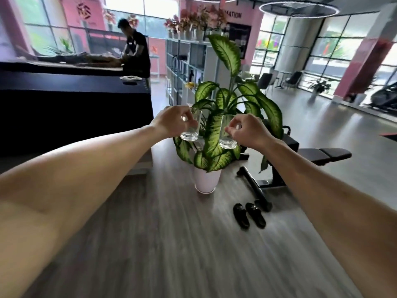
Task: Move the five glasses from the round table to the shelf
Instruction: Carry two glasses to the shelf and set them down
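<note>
Both bare arms reach forward over a grey wood-grain floor (150, 244), and each of the hands grips a drinking glass in mid-air. The left hand (171, 123) pinches a clear straight-sided glass tumbler (191, 129) with its fingers around the upper wall; the right hand (247, 131) grasps a second clear glass tumbler (228, 134) the same way. The two glasses hang upright, near each other but apart, in front of a tall green-and-cream leafy plant (221, 117) that stands on the floor in a pale pink round pot (206, 182). To the right of the pot lie a pair of black slippers (249, 215), side by side, just beside the foot of a black padded exercise bench (322, 155). On the left runs a long dark worktop (71, 97), behind which a person in a black shirt (135, 48) bends over. Beyond the plant stands a white open shelf unit (189, 63) topped with vases of pink flowers (193, 20). Large grid windows and pink walls ring the room, and ring lights hang overhead.
</note>
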Motion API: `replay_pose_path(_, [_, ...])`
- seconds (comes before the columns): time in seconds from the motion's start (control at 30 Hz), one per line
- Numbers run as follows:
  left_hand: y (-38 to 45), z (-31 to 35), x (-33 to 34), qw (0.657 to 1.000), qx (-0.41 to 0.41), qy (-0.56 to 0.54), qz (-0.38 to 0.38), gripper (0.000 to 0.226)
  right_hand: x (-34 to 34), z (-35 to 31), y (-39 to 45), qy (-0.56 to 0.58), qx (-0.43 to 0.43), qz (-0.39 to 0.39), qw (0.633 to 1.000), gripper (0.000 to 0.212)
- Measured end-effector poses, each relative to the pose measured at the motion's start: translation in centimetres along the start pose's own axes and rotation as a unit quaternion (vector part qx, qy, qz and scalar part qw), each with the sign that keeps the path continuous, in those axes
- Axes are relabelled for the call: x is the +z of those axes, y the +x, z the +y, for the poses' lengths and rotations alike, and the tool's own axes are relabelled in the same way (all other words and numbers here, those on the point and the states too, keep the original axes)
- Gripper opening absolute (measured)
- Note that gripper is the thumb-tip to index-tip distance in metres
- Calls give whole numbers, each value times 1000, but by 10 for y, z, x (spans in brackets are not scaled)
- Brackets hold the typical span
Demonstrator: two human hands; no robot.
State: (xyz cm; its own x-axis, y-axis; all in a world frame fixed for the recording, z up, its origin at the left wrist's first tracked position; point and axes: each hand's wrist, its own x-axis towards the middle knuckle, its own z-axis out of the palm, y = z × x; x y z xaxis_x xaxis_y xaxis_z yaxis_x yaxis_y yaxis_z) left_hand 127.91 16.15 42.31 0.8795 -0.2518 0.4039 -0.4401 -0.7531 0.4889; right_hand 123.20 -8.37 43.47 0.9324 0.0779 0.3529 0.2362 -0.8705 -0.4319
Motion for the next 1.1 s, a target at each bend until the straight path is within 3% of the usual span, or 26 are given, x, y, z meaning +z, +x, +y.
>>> replay_pose_path(0.3, [137,-121,-5,999,6,34,0,16,81,1,172,18,-26,-15,999,10])
replay_pose_path(0.7, [303,-215,0,998,18,53,7,20,136,6,360,38,-46,-11,998,6])
replay_pose_path(1.1, [446,-282,20,992,-62,96,57,23,173,49,558,27,-118,-26,992,10])
